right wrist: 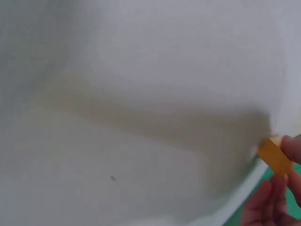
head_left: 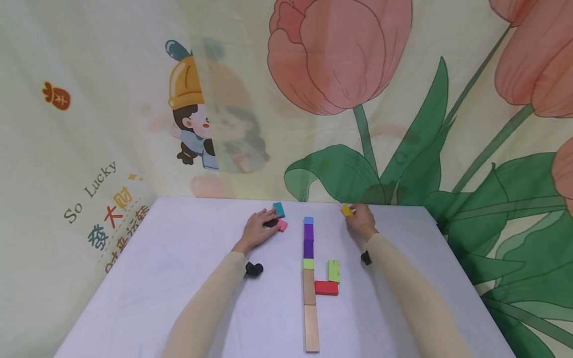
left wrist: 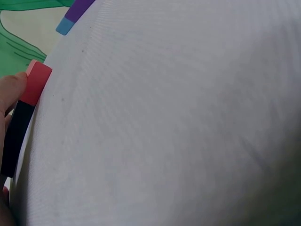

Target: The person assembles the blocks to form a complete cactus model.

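Note:
At the far left of centre, my left hand (head_left: 256, 229) has its thumb against a pink block (head_left: 282, 225), with a black block (head_left: 270, 223) lying between thumb and fingers. A teal block (head_left: 279, 210) sits by those fingertips. The left wrist view shows the thumb on the pink block (left wrist: 37, 84), which meets the end of the black block (left wrist: 18, 139). My right hand (head_left: 361, 221), near the table's back edge, pinches a yellow block (head_left: 346, 211). Thumb and fingertips grip that yellow block (right wrist: 275, 156) in the right wrist view.
Between the hands a straight row of blocks runs front to back: wooden blocks (head_left: 310, 303), a lime block (head_left: 308, 264), purple blocks (head_left: 309, 241) and a blue end block (head_left: 309, 220). A red block (head_left: 327, 288) and a green block (head_left: 334, 271) branch off rightward. A printed curtain (head_left: 241, 189) hangs behind the white table (head_left: 179, 258).

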{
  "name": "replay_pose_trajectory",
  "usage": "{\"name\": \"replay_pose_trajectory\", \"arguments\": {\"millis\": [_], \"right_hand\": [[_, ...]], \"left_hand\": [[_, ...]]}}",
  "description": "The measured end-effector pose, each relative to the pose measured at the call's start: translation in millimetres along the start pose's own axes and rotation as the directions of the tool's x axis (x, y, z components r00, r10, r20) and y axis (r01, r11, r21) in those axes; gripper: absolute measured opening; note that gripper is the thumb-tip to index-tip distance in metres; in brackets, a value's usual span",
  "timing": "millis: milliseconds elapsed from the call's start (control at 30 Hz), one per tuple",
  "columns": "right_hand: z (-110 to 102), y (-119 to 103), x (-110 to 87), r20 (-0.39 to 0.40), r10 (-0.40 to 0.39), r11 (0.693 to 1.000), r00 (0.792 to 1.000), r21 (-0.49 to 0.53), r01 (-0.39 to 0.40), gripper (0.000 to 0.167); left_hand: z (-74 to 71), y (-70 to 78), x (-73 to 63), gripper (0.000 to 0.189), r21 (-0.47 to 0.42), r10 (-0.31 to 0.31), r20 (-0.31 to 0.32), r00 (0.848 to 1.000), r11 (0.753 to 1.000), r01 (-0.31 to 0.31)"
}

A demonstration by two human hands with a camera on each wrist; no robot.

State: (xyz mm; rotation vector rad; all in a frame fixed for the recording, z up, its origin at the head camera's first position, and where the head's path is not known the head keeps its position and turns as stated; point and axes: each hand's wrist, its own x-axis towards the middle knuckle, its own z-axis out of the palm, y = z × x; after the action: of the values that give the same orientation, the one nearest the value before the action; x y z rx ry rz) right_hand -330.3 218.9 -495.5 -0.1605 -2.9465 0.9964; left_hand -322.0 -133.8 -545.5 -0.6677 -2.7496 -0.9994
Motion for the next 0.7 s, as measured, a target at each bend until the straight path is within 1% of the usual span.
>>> {"name": "replay_pose_trajectory", "arguments": {"millis": [133,167,233,333,400,467,567,633,700], "right_hand": [[-6.0,-6.5,-7.0,0.104,0.055,0.998,0.993,-0.007,-0.055,0.038],[-6.8,-8.0,-9.3,0.121,0.067,0.998,0.99,0.0,-0.067,0.038],[-7.8,-10.3,-14.9,0.164,0.078,0.995,0.983,0.044,-0.086,0.039],[-7.2,-11.0,-25.9,0.254,0.053,0.988,0.966,0.125,-0.087,0.048],[-6.0,-9.6,-34.9,0.32,0.026,0.98,0.947,0.181,-0.088,0.053],[-4.2,-7.1,-44.5,0.372,-0.011,0.978,0.928,0.196,-0.066,0.055],[-0.3,-3.2,-57.2,0.405,-0.036,0.978,0.913,0.2,-0.051,0.051],[2.6,-1.2,-63.4,0.409,-0.037,0.978,0.912,0.204,-0.051,0.049],[5.3,0.3,-68.1,0.402,-0.026,0.977,0.915,0.206,-0.063,0.049]], "left_hand": [[0.1,1.2,-1.4,0.044,-0.004,0.0,0.006,1.0,1.0,0.0],[-0.1,1.5,-1.7,0.045,-0.003,-0.005,0.011,1.0,1.0,0.005],[-0.6,2.1,-2.0,0.045,0.005,-0.016,0.023,1.0,1.0,0.016],[-2.4,3.4,-1.9,0.045,0.0,-0.024,0.028,0.999,1.0,0.024],[-3.8,4.4,-1.3,0.046,-0.008,-0.025,0.027,0.999,1.0,0.025],[-4.9,5.2,-1.0,0.045,-0.018,-0.021,0.025,0.999,1.0,0.022],[-4.9,5.3,-0.8,0.045,-0.015,-0.025,0.028,0.999,1.0,0.025],[-4.3,5.2,-0.8,0.046,-0.007,-0.033,0.034,0.999,0.999,0.034],[-3.4,5.4,-0.7,0.046,-0.004,-0.034,0.035,0.999,0.999,0.034]]}}
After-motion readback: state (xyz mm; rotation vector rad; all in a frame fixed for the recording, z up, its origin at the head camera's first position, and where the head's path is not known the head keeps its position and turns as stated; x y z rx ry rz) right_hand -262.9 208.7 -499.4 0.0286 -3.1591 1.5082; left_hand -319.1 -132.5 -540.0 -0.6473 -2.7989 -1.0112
